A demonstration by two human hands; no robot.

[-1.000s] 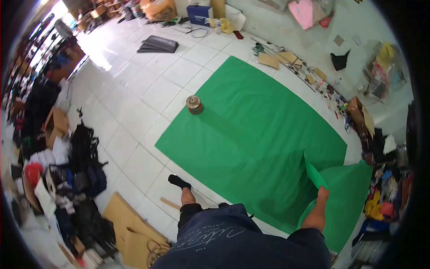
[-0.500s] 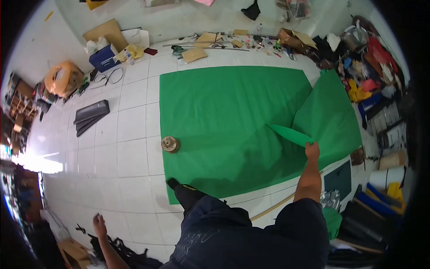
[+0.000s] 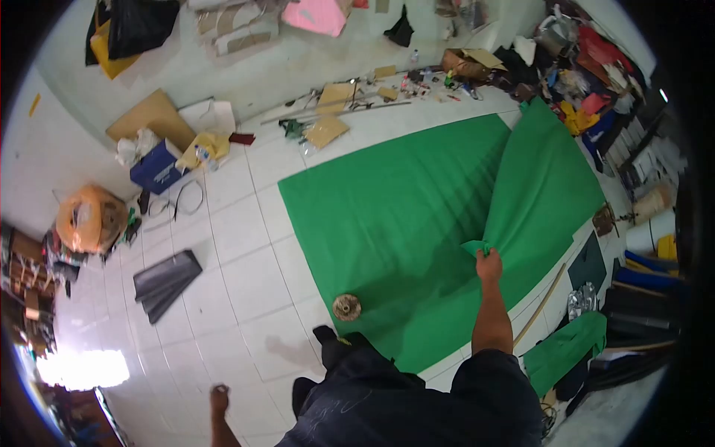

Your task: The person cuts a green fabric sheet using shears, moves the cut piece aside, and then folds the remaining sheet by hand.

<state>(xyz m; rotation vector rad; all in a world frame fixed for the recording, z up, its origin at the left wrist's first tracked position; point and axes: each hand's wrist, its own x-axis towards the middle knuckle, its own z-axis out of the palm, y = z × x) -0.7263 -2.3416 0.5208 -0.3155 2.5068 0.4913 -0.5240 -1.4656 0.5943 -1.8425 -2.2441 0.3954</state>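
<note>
At far left, an orange plastic-wrapped bundle point(image 3: 91, 220) sits on the white tiled floor point(image 3: 238, 287). Just right of it, against the wall, a blue box point(image 3: 158, 167) stands near a leaning brown board point(image 3: 160, 121), with a crumpled yellow bag point(image 3: 206, 151) touching the box's right side. Nearer the person, overlapping black strips point(image 3: 167, 283) lie flat on the tiles.

The left hand point(image 3: 219, 399) is low in the view, over bare tiles and well apart from the cloth; its fingers are curled and nothing shows in them, but whether it is fully clenched I cannot tell.

Next comes the large green cloth point(image 3: 402, 205), spread on the floor from the middle of the view to the right. On it, near its left edge and close to the person's foot, rests a round, knobbed brown object point(image 3: 347, 307). The right hand point(image 3: 488, 263) grasps the cloth, bunching it in the fist, with a small flap poking out left of the fingers; from there a broad fold widens away from the person and to the right.

Right of the cloth's near edge lie a long wooden strip point(image 3: 541, 307), crumpled silver foil point(image 3: 582, 301) and a smaller green piece point(image 3: 567, 350). A mixed heap point(image 3: 588, 82) fills the far right corner.
</note>
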